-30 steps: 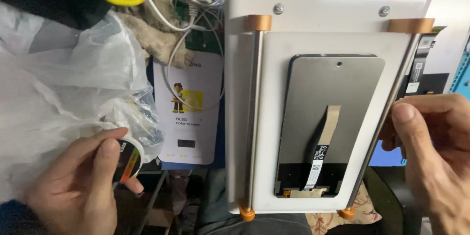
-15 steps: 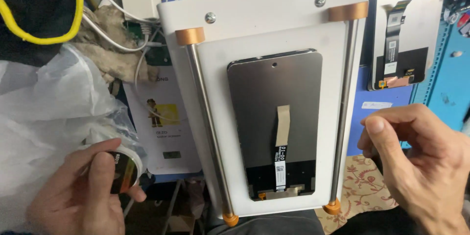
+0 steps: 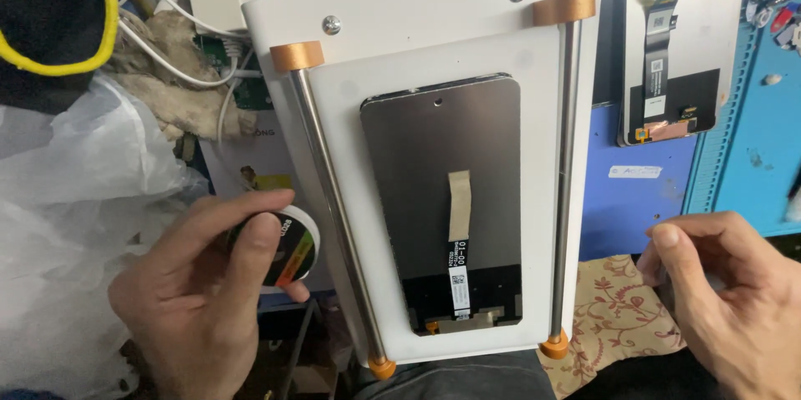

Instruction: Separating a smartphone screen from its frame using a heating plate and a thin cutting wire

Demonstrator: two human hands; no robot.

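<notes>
Cluttered bench, left hand (image 3: pixel 196 300) gripping spool (image 3: pixel 292 246)

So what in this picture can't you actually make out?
- Round spool, head view: the left hand covers most of it, so what is wound on it is unclear.
- Right hand: fingers pinched, but anything between them is too small to see.
- Second screen panel: top cut off by the frame edge.
- White jig plate: its near end is cut off behind dark cloth.
- Print on the flex cable: too small.
</notes>
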